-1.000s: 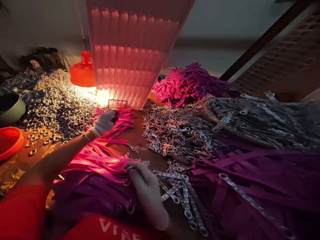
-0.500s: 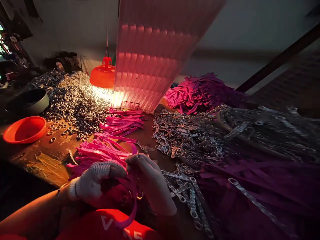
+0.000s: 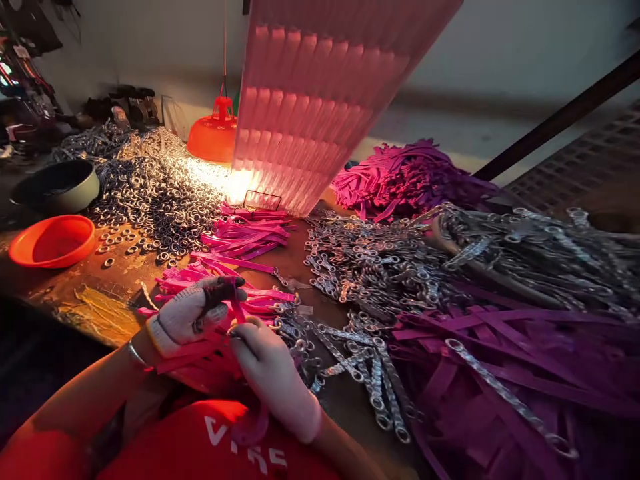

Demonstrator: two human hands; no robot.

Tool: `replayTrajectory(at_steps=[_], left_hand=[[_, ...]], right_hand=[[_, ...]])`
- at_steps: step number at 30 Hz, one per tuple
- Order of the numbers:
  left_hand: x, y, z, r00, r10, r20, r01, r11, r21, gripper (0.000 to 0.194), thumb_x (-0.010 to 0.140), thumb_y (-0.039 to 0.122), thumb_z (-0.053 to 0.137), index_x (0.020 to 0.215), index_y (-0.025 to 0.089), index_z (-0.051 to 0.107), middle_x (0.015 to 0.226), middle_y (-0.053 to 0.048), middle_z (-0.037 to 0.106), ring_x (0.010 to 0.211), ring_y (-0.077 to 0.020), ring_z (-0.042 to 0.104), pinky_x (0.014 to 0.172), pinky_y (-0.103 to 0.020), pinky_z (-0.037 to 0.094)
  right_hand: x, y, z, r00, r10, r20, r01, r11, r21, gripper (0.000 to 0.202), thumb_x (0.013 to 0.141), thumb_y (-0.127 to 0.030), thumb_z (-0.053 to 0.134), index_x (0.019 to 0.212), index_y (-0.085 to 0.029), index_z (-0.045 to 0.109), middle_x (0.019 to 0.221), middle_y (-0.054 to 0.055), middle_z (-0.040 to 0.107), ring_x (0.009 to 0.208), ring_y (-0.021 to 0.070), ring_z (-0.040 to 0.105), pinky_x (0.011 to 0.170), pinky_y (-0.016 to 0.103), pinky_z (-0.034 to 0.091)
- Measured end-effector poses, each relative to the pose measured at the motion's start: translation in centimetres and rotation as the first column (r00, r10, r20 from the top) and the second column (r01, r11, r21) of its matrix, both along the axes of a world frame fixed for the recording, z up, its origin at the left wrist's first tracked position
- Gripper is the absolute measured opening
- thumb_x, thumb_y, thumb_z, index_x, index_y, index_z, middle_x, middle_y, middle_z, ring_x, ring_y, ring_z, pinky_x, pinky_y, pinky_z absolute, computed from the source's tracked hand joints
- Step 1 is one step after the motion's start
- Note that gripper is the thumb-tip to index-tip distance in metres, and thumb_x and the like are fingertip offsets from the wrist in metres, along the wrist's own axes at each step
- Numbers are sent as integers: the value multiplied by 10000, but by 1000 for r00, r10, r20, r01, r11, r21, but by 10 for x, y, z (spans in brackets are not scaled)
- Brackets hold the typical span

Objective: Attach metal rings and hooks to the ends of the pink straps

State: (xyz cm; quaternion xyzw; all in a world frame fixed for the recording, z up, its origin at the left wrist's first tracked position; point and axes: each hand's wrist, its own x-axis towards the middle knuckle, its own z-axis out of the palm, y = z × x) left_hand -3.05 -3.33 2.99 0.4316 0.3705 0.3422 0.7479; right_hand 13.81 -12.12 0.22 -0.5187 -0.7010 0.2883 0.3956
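One head-worn camera looks forward and down over the person's red shirt (image 3: pixel 187 447), with the left hand (image 3: pixel 183 315) and right hand (image 3: pixel 274 375) close below it, the counter (image 3: pixel 117 277) spreading wide beyond, and the wall (image 3: pixel 500 80) at the far side.

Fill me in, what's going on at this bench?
A person is working a pink strap with both hands: it runs from the fingers of the left hand, which is gloved, to the fingertips of the right hand. More straps lie just beyond the hands. Small metal rings are heaped to the left by a lit red lamp, with a red bowl nearby. Metal links are piled to the right.
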Motion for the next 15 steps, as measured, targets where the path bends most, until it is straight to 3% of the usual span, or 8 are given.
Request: replayTrajectory(at_steps=[3,6,9,12,15], left_hand=[[-3,-6,0,998,-12,55,13,999,-33,281,844,318,658,1061,144,697,605,19,541,413,-38,263,381,-168,201],[0,-14,0,999,13,30,-15,998,54,213,869,323,633,992,153,662,663,16,553,418,-35,276,393,-174,222],[7,-23,5,991,12,-131,8,988,151,149,862,286,621,785,159,611,610,32,488,442,-46,291,413,-180,224],[14,-29,13,961,48,-273,14,975,224,238,849,293,631,659,161,571,573,25,467,498,-71,343,461,-190,284],[17,-27,13,907,74,-415,83,933,350,221,867,312,603,709,161,636,642,-4,563,584,-104,428,547,-214,362]], right_hand=[[16,3,15,999,-41,-14,43,991,130,166,973,-213,547,1025,-234,702,1136,68,697,1075,196,623,918,301,487],[28,12,28,996,-63,64,50,981,186,210,991,-223,542,1149,-243,678,1076,43,735,966,179,671,867,284,509],[28,22,32,960,-91,264,34,977,210,248,987,-178,515,1181,-230,662,1020,46,737,897,180,672,792,276,501],[23,26,30,856,-148,494,26,969,245,252,975,-136,488,1156,-195,654,926,64,705,794,184,631,701,282,443],[21,22,27,706,-216,674,-10,949,314,233,959,-116,470,1091,-168,655,773,61,640,656,194,547,596,314,333]])
